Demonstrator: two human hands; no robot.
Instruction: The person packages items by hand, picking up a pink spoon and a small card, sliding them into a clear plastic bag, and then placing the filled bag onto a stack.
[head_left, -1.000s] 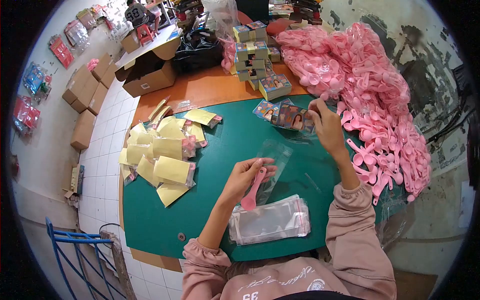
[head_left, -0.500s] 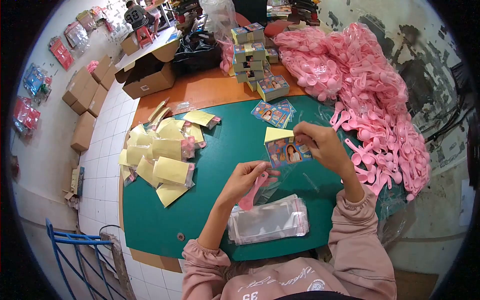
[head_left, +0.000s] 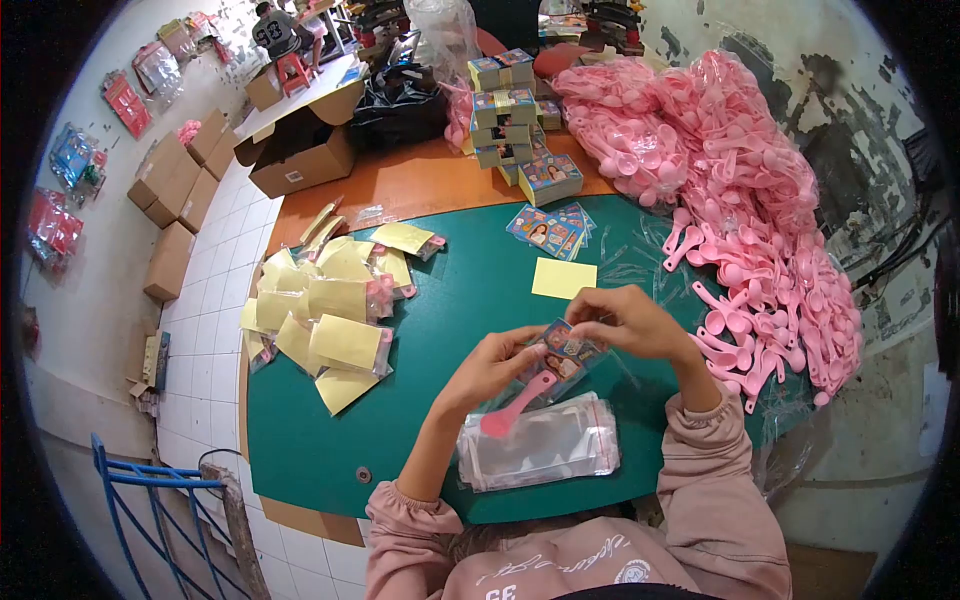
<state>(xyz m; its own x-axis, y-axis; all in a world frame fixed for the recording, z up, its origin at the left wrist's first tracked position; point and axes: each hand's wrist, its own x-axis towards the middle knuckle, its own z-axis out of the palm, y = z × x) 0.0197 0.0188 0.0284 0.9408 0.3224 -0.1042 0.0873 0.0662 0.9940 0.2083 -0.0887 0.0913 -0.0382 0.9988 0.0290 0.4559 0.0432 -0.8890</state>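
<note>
Pinched in my left hand [head_left: 492, 368] are a pink spoon [head_left: 518, 405] and what looks like a clear bag, above the stack of clear bags [head_left: 540, 445]. My right hand [head_left: 622, 322] has its fingers closed on the top corner of a colourful printed card [head_left: 568, 352], which lies at the bag beside the spoon handle. Behind my hands a plain yellow card [head_left: 564, 278] rests flat on the green table [head_left: 450, 300]. Further back, several printed cards [head_left: 548, 230] are fanned out. Pink spoons [head_left: 740, 340] lie loose to the right.
Filled packets with yellow cards [head_left: 335, 300] are piled at the left. Bundled card stacks [head_left: 503, 125] and a large heap of bagged pink spoons [head_left: 720, 150] stand at the back. An open cardboard box [head_left: 300, 165] is at the back left. A person [head_left: 280, 35] sits far off.
My right hand has brought the printed card down and left to my left hand. The yellow card that was behind it now lies on the table.
</note>
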